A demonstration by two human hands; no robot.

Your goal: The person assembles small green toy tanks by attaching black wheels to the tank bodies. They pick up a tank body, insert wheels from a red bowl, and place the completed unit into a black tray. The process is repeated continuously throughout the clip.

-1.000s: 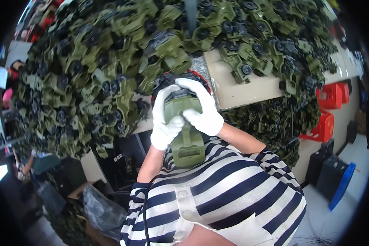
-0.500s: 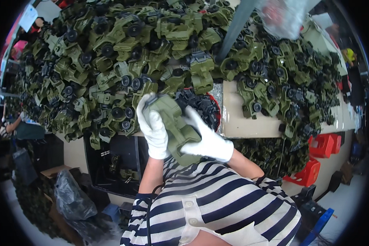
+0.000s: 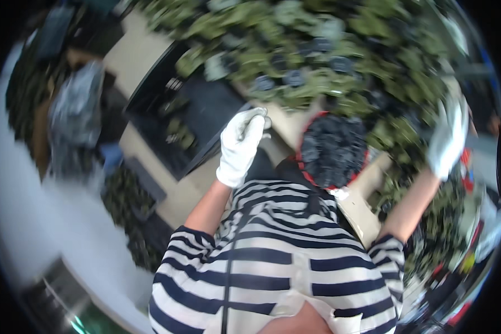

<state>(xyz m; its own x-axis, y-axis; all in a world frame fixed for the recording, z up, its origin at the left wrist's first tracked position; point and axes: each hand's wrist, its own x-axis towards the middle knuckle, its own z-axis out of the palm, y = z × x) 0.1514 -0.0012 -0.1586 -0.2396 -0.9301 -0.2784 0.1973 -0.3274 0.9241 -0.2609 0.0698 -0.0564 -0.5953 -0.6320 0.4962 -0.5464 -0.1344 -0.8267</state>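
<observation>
My left hand (image 3: 241,147), in a white glove, is raised in front of my body beside the black crate. Its fingers are curled in, and anything they hold is too small or blurred to name. Out to the far right, my gloved right hand (image 3: 450,136) reaches over the edge of the heap of green toy vehicles (image 3: 295,50), fingers stretched out and blurred. Between the hands sits a round red-rimmed basket (image 3: 301,158) full of small black plastic parts (image 3: 334,150).
A black crate (image 3: 206,158) with a few green pieces (image 3: 179,131) stands at left. Beyond it are a clear plastic bag (image 3: 75,119) and more green pieces (image 3: 125,200) lower down. A cardboard-coloured surface (image 3: 362,214) lies right of my body.
The green toy vehicle has left both hands. My right hand has swung far out to the right. The view has turned, bringing the crate and basket closer to the middle.
</observation>
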